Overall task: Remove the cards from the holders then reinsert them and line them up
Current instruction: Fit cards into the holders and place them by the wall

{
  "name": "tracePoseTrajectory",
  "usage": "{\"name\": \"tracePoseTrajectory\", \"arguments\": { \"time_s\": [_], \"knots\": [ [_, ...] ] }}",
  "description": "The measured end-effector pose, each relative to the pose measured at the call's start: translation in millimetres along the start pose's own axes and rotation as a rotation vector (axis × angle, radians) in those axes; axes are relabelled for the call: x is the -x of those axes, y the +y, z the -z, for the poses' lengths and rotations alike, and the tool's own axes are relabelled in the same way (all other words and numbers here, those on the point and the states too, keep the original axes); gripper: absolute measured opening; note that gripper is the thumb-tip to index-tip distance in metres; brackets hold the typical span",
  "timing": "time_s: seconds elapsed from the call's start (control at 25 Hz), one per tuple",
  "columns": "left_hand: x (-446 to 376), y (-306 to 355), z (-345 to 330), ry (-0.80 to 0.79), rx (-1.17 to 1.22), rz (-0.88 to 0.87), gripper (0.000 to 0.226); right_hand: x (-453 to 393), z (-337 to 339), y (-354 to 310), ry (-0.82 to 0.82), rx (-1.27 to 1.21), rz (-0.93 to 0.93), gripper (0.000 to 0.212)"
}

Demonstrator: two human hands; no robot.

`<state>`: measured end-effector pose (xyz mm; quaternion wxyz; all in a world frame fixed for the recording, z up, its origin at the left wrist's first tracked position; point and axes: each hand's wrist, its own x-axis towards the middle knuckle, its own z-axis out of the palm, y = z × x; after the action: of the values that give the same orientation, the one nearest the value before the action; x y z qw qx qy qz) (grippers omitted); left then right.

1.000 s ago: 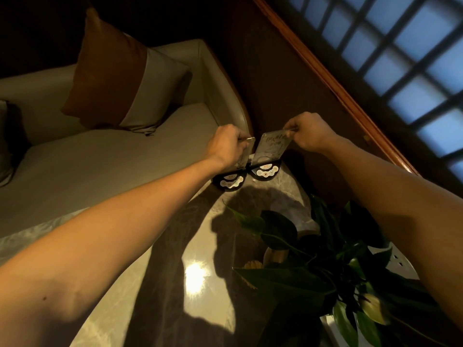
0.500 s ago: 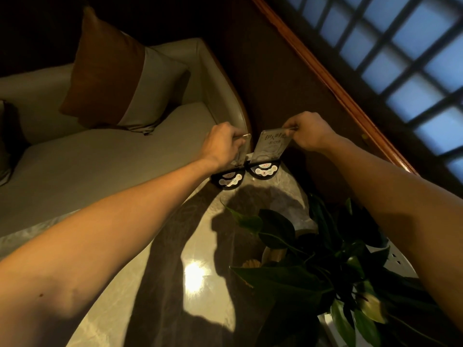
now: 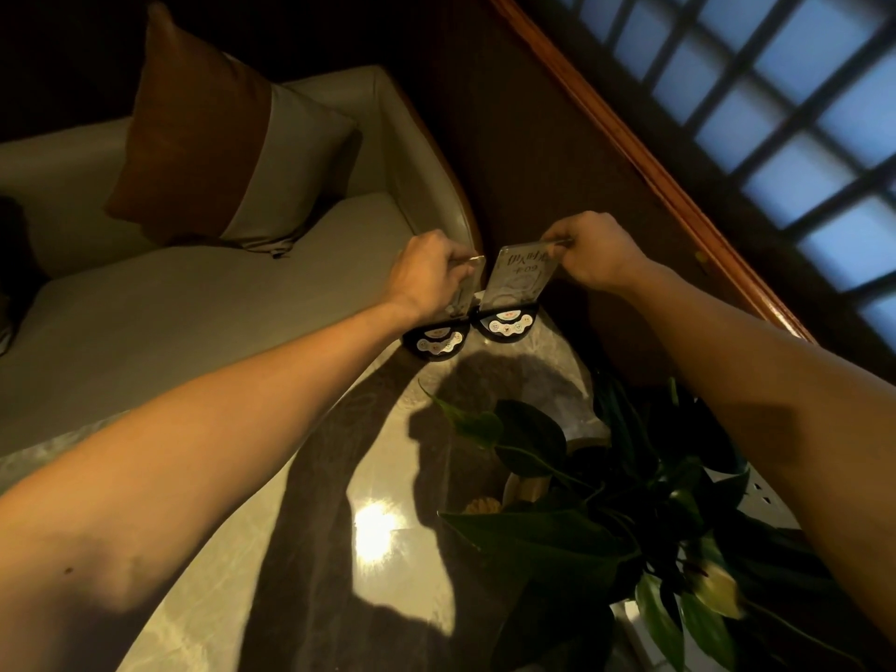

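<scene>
Two black half-round holders stand side by side at the far end of the marble table: the left holder (image 3: 435, 342) and the right holder (image 3: 506, 323), each with small pale buttons on its front. A clear card stands in each. My left hand (image 3: 429, 274) pinches the top of the left card (image 3: 466, 287), which is mostly hidden behind my fingers. My right hand (image 3: 594, 257) grips the top right corner of the right card (image 3: 519, 278), whose printed face is turned toward me. Both cards' lower edges meet their holders.
A leafy potted plant (image 3: 606, 502) crowds the table's (image 3: 310, 550) right side, close under my right forearm. A pale sofa (image 3: 194, 312) with a brown and grey cushion (image 3: 218, 147) lies to the left. A dark wall and a latticed window (image 3: 776, 89) rise behind the holders.
Both hands keep their hold on the card tops and have barely shifted. The right card looks slightly more upright in its holder.
</scene>
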<state>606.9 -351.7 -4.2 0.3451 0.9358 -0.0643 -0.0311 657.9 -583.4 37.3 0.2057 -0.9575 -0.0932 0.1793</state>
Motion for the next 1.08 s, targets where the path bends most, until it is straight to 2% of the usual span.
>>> {"name": "tracePoseTrajectory", "arguments": {
  "time_s": [0.44, 1.08],
  "knots": [
    [0.6, 1.3, 4.2, -0.018, -0.033, -0.017, 0.024, 6.1, -0.9, -1.0, 0.023, 0.002, 0.07, 0.027],
    [9.1, 0.6, -2.5, 0.088, -0.056, 0.009, 0.026, 0.2, -1.9, 6.2, -0.011, -0.032, 0.076, 0.03]
  ]
}}
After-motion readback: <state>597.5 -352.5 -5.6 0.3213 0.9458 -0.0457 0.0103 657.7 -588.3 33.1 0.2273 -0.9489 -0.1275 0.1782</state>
